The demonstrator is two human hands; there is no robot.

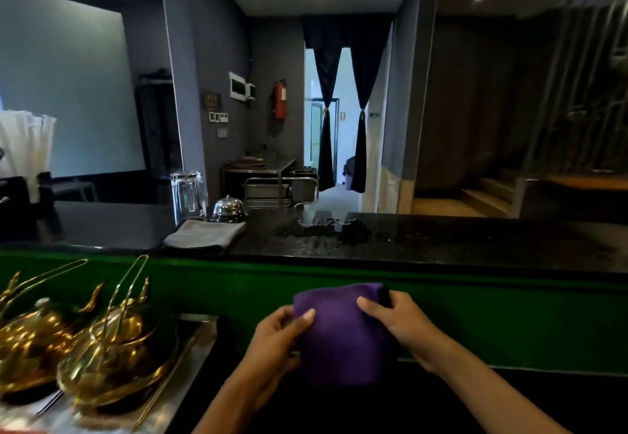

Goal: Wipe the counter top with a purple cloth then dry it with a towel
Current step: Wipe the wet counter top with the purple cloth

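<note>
Near the green front of the table [441,236], both hands pinch a folded purple cloth [339,331]: left hand [275,338] at its left edge, right hand [401,318] at its right. A folded grey towel [204,236] lies on the far table top, beside a service bell [228,208] and upturned glass [189,195].

We see both forearms reaching up from the bottom edge, bare and angled inward toward each other. The left hand [277,335] curls its fingers behind the purple cloth [339,335], thumb pressed flat on the front. The right hand [396,318] does the same at the opposite upper corner — thumb forward, fingers wrapped behind — wrists roughly level.
</note>
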